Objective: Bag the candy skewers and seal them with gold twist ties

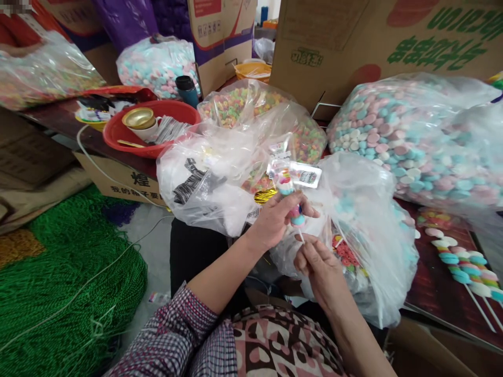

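— How are the two hands set?

— The left hand (275, 220) comes in from the lower left, forearm bare, checked sleeve pushed back to the elbow. Its fingers are curled closed around a candy skewer (288, 193) held upright in a clear wrapper, just in front of the bags at the table's near edge.

— And the other?

— The right hand (318, 267) rises from below, wrist bent up, thumb and forefinger pinched narrow on the thin stick at the skewer's lower end, just under the left hand.

— What lies about them?

— A clear bag (365, 235) directly behind, a red basin (118, 139) towards the table's far left edge, and finished skewers (463, 267) lying flat by the table's right edge.
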{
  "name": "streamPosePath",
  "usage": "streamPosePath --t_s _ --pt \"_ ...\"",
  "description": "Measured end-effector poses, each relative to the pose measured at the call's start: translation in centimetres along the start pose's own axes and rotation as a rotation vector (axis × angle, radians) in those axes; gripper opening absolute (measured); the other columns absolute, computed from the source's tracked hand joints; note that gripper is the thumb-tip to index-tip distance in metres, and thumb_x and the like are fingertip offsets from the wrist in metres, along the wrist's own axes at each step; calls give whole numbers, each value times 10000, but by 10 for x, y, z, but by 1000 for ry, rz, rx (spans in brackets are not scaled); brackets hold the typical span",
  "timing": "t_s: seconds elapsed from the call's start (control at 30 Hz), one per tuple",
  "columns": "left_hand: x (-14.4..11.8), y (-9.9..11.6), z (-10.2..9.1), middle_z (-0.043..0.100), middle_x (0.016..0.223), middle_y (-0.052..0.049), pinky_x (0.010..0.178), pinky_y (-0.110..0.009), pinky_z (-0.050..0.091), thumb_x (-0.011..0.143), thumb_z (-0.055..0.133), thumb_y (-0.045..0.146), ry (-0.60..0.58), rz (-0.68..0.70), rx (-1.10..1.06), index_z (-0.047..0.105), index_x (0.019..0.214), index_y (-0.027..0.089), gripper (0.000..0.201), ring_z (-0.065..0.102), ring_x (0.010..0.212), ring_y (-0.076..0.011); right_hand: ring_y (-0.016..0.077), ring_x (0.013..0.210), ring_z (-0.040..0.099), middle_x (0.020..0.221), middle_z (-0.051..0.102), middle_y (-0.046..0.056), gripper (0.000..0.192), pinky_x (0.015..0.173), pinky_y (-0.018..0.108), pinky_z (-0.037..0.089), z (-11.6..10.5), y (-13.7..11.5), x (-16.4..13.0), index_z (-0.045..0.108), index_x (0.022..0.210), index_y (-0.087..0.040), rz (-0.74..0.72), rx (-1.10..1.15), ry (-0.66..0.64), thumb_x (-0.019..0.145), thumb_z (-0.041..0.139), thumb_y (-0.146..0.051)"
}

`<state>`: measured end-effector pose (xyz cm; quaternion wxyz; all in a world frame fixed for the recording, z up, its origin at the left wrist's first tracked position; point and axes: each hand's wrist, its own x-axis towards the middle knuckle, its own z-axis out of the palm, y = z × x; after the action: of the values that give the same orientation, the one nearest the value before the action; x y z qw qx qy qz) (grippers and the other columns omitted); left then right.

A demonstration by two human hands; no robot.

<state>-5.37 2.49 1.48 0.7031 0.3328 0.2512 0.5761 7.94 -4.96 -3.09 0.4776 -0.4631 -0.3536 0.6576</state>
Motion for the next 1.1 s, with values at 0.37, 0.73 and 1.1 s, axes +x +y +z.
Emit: streamPosePath --t_s 0.37,0.73,1.1 --pt "-7 -9 4 705 1051 -69 759 -287 500 701 841 358 -177 -177 97 684 1009 220 372 657 920 -184 100 474 396 513 509 -52 326 496 262 293 -10 8 -4 703 885 -208 -149 -106 141 816 733 -525" --pt "1 -12 3 455 538 72 725 -296 464 788 734 419 212 4 -108 489 618 184 379 546 541 -87 98 460 346 489 469 -55 380 477 259 244 -3 11 -4 696 861 -202 -62 -270 29 840 675 -581" --pt "-3 -1 -4 711 892 -41 776 -302 511 831 687 544 -48 -16 -156 677 954 198 367 692 867 -178 64 415 244 424 350 -100 308 480 235 254 -2 0 -1 649 801 -191 53 129 -107 817 735 -486"
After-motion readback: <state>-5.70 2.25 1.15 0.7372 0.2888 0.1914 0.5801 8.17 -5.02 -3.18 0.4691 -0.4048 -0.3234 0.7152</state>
